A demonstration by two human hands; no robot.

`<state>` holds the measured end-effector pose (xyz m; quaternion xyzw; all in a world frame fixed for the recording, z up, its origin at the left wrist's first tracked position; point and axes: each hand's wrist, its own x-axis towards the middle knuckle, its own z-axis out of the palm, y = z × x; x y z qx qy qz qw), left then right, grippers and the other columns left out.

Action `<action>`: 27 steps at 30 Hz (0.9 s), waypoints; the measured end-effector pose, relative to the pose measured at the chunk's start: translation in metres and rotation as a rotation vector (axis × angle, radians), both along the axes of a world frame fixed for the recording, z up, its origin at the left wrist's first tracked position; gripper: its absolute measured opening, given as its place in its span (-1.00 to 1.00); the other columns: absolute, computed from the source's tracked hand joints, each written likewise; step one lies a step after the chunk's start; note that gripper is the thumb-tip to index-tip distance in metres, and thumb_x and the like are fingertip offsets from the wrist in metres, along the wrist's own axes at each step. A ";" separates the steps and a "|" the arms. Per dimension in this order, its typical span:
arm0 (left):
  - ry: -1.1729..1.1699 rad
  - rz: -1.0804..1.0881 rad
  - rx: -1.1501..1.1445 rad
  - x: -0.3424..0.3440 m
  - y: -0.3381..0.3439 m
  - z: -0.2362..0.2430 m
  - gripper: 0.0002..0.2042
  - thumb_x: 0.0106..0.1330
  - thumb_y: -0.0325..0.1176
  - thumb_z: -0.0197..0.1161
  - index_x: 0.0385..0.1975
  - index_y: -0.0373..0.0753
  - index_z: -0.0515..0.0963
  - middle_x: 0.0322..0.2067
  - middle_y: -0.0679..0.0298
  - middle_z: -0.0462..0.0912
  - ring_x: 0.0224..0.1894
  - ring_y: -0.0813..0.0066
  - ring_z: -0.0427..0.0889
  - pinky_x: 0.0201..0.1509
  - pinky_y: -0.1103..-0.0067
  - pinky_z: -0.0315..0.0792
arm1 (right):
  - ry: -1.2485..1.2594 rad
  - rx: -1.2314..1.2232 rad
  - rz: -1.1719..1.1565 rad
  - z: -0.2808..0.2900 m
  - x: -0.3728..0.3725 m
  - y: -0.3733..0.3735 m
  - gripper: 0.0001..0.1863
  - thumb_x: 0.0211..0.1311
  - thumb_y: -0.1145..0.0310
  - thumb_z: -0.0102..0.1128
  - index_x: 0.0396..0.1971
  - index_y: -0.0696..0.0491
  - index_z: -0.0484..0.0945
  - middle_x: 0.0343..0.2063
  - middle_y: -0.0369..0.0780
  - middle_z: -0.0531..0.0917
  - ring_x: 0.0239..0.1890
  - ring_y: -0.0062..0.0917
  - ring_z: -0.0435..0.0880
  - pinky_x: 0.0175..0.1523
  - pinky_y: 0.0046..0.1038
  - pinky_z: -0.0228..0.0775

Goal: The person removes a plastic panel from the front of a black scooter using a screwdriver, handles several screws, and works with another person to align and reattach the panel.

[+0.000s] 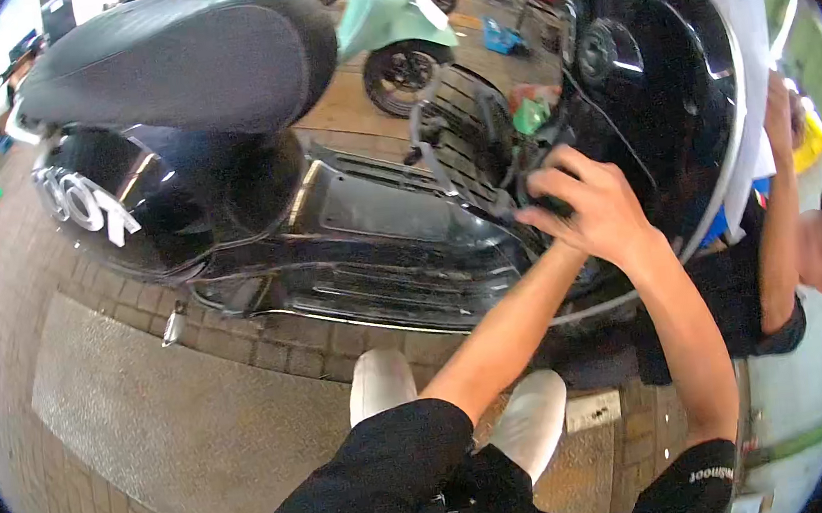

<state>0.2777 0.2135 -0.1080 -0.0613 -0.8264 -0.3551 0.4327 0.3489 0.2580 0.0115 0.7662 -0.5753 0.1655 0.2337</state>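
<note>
The ribbed black panel is being seen tilted above the front part of the footboard, its lower end being located just beside the right hand. Contact between panel and footboard is not being shown clearly. The panel is being judged light and moderately stiff, as thin moulded plastic; some flexing is being expected across its ribs. A smooth, slippery finish is being assumed, and the slender edges are being rated the most fragile portions. For handling, hold is best being taken at the outer rim, on both long sides, with load being kept off any small projections.

At the right hand, the thumb and fingers are being curved toward each other around a dark area; whether a part is being pinched by this grip cannot be told. The left forearm is being extended toward the same spot, but the left hand is being hidden, so the state of its grip cannot be told.

Farther out, the footboard is being flanked by the glossy front shield and the dark seat. Beyond, a mint-green scooter is being parked. At right, a co-worker's arm is being raised.
</note>
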 end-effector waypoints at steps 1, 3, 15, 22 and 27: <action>0.009 -0.022 0.009 -0.001 0.008 0.003 -0.65 0.09 -0.20 0.12 -0.17 -0.25 0.39 -0.18 0.08 0.46 -0.08 0.15 0.39 0.01 0.33 0.22 | -0.006 -0.013 -0.006 0.000 -0.002 0.007 -0.72 -0.18 0.26 0.34 -0.45 0.00 0.47 -0.51 -0.25 0.43 -0.55 -0.32 0.53 -0.49 -0.38 0.41; 0.018 -0.031 0.013 0.002 0.011 0.008 -0.66 0.08 -0.21 0.13 -0.19 -0.25 0.39 -0.19 0.07 0.47 -0.09 0.13 0.40 -0.01 0.33 0.23 | -0.016 -0.033 -0.001 0.000 -0.003 0.011 -0.73 -0.18 0.27 0.35 -0.46 -0.01 0.48 -0.52 -0.26 0.43 -0.59 -0.34 0.52 -0.52 -0.38 0.40; 0.060 -0.100 0.054 0.021 0.025 0.029 -0.71 0.04 -0.26 0.17 -0.28 -0.29 0.44 -0.28 0.03 0.51 -0.18 0.07 0.46 -0.10 0.30 0.32 | -0.007 -0.283 0.060 0.022 0.006 0.007 -0.78 -0.16 0.36 0.33 -0.47 -0.02 0.49 -0.53 -0.26 0.46 -0.62 -0.36 0.53 -0.56 -0.42 0.40; 0.113 -0.118 0.060 0.043 0.032 0.037 -0.73 0.02 -0.29 0.19 -0.33 -0.31 0.47 -0.33 0.00 0.53 -0.23 0.03 0.50 -0.15 0.29 0.37 | 0.069 -0.549 0.213 0.065 0.037 0.038 -0.72 -0.31 0.41 0.41 -0.50 0.02 0.50 -0.53 -0.20 0.45 -0.64 -0.43 0.47 -0.59 -0.49 0.33; 0.220 0.062 -0.010 0.086 0.026 0.061 -0.78 0.01 -0.22 0.24 -0.51 -0.26 0.49 -0.53 0.11 0.54 -0.41 0.09 0.52 -0.33 0.33 0.38 | 0.099 -0.658 0.151 0.073 0.053 0.080 -0.76 -0.16 0.44 0.24 -0.45 0.16 0.40 -0.45 -0.13 0.44 -0.45 -0.38 0.44 -0.33 -0.46 0.30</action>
